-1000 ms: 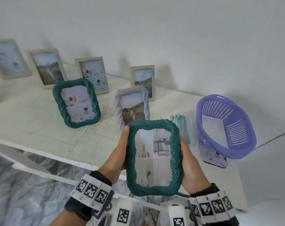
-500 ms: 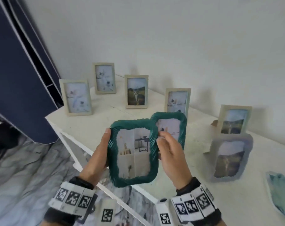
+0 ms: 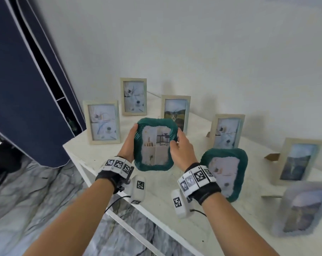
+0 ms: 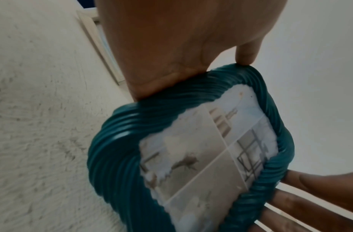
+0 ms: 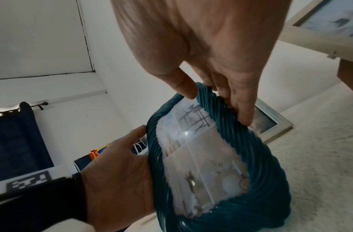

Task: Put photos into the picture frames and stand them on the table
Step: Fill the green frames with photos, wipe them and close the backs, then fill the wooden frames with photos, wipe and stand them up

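I hold a teal rope-patterned picture frame (image 3: 155, 145) upright above the white table (image 3: 167, 200), near its left corner. A photo of a room with a small table sits in it. My left hand (image 3: 129, 143) grips its left edge, thumb at the top corner. My right hand (image 3: 181, 147) grips its right edge, thumb on the front and fingers behind. The same teal frame (image 4: 191, 141) fills the left wrist view under my left hand (image 4: 181, 47). In the right wrist view my right hand (image 5: 211, 62) pinches the teal frame (image 5: 211, 164) at its top corner.
A second teal frame (image 3: 224, 172) stands to the right. Behind are several pale wooden frames with photos: (image 3: 102, 124), (image 3: 134, 96), (image 3: 176, 112), (image 3: 227, 131), (image 3: 296, 160). A pale grey rope frame (image 3: 300, 209) stands at the right. A dark blue cabinet (image 3: 18, 89) flanks the table's left.
My view has swung left along the table. Both hands have carried the teal frame farther out over the table, past the second teal frame, toward the left corner.
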